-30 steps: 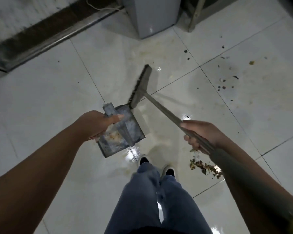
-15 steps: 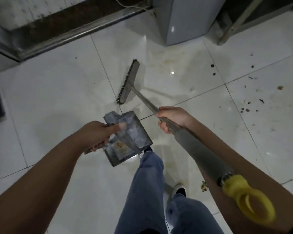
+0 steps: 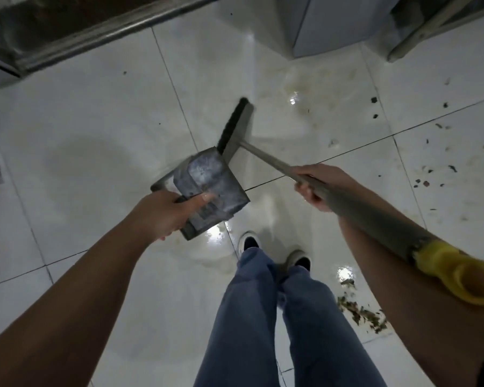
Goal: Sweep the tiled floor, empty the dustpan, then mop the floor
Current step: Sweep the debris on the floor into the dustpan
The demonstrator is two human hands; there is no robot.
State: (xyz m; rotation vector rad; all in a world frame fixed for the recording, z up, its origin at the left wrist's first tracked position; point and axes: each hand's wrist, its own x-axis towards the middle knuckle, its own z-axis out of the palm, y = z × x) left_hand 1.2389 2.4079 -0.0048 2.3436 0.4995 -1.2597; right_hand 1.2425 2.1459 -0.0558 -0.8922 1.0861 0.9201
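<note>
left hand grips the metal dustpan, right hand clasps the broom; keep the dustpan level, seemingly loaded, sweep toward the debris pile.

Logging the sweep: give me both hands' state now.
Left hand: grips the dustpan.
Right hand: grips the broom handle.

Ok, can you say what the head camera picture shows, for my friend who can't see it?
A person's left hand holds a grey dustpan while the right hand grips a broom over a white tiled floor. Swept-up debris lies beside their feet.
</note>
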